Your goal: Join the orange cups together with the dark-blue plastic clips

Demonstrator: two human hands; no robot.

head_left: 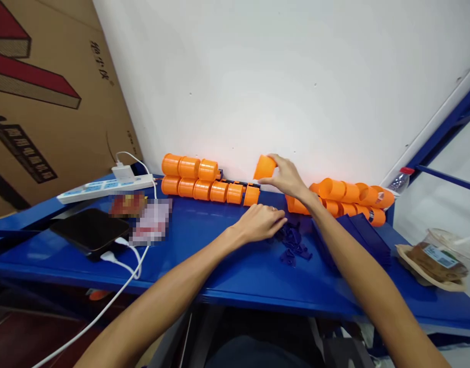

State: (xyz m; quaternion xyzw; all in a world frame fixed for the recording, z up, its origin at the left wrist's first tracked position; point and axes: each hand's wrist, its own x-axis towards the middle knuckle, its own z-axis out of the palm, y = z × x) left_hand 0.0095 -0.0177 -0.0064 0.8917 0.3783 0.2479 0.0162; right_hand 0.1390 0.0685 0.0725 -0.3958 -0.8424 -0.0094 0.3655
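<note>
My right hand (286, 176) grips a short orange plastic cylinder (264, 167) between thumb and fingers, raised above the table near the wall. My left hand (261, 222) is low over the table with its fingers curled at the left edge of a pile of small dark blue plastic parts (291, 240); what it holds, if anything, is hidden. Behind the left hand, a row of orange cylinders (218, 191) lies along the wall, with a few more stacked on top at the left end. Another stacked group of orange cylinders (348, 191) lies at the right, partly behind my right forearm.
Dark blue flat panels (363, 237) lie right of my forearm. A plastic cup (440, 258) in a holder and a bottle (401, 179) stand at the right. At left are a white power strip (104, 188), a black device (91, 230) with white cables, and a large carton (66, 102).
</note>
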